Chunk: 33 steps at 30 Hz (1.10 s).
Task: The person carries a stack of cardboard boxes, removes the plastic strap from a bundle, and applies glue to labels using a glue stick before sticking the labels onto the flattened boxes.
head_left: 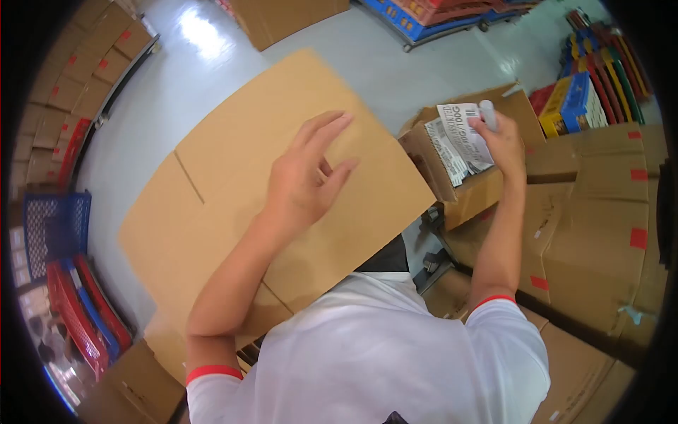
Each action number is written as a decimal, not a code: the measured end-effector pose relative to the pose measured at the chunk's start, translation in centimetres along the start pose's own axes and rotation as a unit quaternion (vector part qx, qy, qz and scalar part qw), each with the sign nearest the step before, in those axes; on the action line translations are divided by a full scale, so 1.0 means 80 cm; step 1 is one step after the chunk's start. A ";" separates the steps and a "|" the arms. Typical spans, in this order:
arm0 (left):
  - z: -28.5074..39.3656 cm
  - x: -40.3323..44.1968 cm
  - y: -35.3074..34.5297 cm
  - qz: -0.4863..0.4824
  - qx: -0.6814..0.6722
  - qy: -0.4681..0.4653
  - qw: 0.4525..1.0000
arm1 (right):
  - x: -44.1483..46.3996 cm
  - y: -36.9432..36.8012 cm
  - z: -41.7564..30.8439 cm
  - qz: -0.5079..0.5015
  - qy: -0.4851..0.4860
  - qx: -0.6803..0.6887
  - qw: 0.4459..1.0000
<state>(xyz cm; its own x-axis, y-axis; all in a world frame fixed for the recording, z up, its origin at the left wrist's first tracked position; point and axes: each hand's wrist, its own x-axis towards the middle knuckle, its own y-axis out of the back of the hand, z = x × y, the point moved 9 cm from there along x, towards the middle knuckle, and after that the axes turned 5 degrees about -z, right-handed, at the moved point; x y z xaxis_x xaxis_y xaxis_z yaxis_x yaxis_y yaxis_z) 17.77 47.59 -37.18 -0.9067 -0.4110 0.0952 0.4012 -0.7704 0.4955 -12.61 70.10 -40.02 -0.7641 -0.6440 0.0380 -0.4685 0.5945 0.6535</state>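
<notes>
A large flat piece of brown cardboard [233,141] lies in front of my body, with slits cut in from two edges. My left hand [300,177] is over its middle, fingers stretched out and thumb apart, holding nothing; I cannot tell whether it touches the cardboard. At the right, my right hand [505,148] is closed around a thick white marker-like stick [487,113]. It is over an open carton [441,166] of printed paper labels [459,138], its thumb by the top label's edge. Whether it also grips that label is unclear.
Stacked cartons with red stickers [593,219] stand along the right side, below a row of colourful folded crates [600,92]. More cartons [85,78] are stacked at the far left, above a blue crate [56,226]. Blue and red crates [424,18] sit at the back.
</notes>
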 end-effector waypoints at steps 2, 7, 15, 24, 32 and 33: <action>0.043 -0.009 0.007 0.042 0.023 -0.096 0.994 | -0.032 -0.013 -0.123 0.018 0.091 -0.069 0.993; 0.051 -0.031 0.012 0.033 0.029 -0.133 0.990 | -0.121 -0.136 -0.279 -0.121 0.358 -0.030 0.925; -0.034 -0.126 0.062 0.046 0.221 -0.142 0.964 | -0.062 -0.139 -0.227 -0.115 0.274 0.239 0.924; -0.055 -0.138 0.067 0.063 0.303 -0.104 0.945 | -0.019 -0.313 -0.226 -0.207 0.035 0.546 0.811; -0.029 -0.130 0.056 0.011 0.336 -0.033 0.941 | -0.018 -0.333 -0.209 -0.218 0.052 0.546 0.807; -0.026 -0.125 0.048 0.014 0.335 -0.029 0.942 | -0.020 -0.334 -0.208 -0.215 0.048 0.543 0.811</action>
<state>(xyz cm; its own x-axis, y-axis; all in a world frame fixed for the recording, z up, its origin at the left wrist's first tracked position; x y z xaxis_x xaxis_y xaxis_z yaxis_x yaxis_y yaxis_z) 28.67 47.72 -38.01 -0.9104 -0.3844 0.1531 0.2700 -0.2717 0.9237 8.50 47.23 -44.97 -0.4136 -0.9073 0.0753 -0.8361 0.3458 -0.4258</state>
